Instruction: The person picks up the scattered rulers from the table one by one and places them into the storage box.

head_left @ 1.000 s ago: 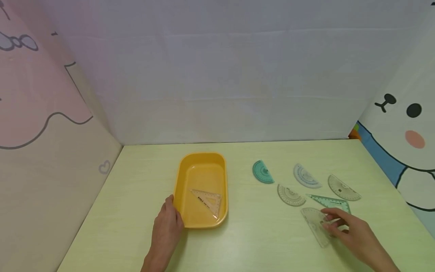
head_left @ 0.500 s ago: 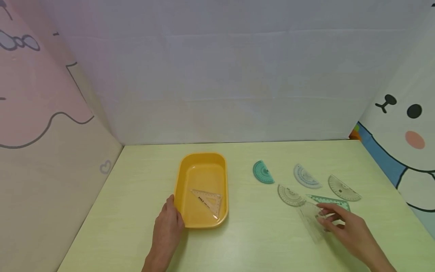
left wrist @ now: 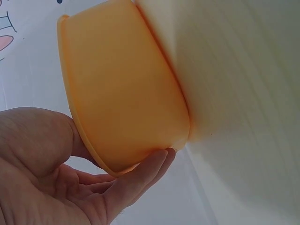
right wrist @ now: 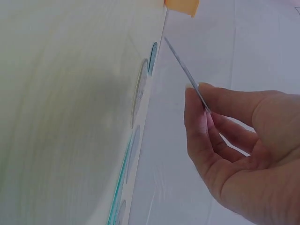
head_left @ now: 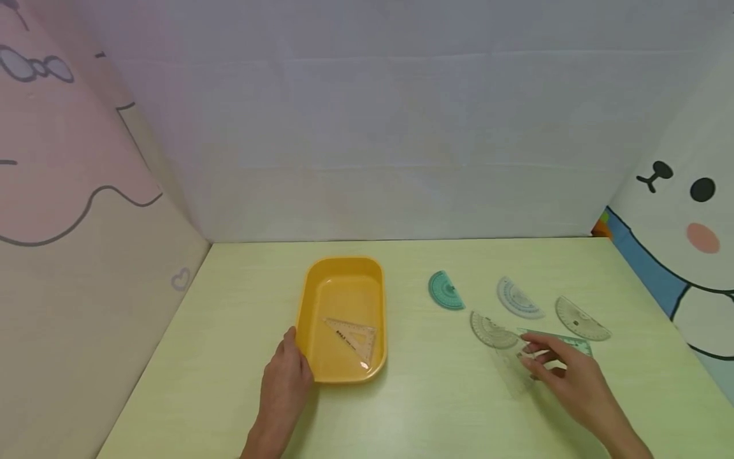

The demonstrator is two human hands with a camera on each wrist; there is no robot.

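My left hand (head_left: 285, 379) grips the near left side of a yellow plastic tray (head_left: 304, 299), thumb at the rim and fingers against the outer wall in the left wrist view. A small clear set square (head_left: 346, 338) lies in the tray. Between thumb and fingers, my right hand (head_left: 573, 379) pinches a clear set square (head_left: 512, 373), raised above the table and hard to make out against it; the right wrist view shows it edge-on. Beneath and beyond that hand lie a green set square (head_left: 580, 345) and a clear protractor (head_left: 490, 330), both partly overlapped.
A teal protractor (head_left: 445, 291) lies right of the tray. Two more clear protractors, one (head_left: 518, 298) in the middle and another (head_left: 582, 319) farther right, lie on the pale table (head_left: 413, 408). A white cloth wall (head_left: 401, 140) stands behind, with printed panels at both sides.
My right hand has lifted the clear set square and carried it leftward, partly over the nearest clear protractor. The left hand keeps its grip on the tray.
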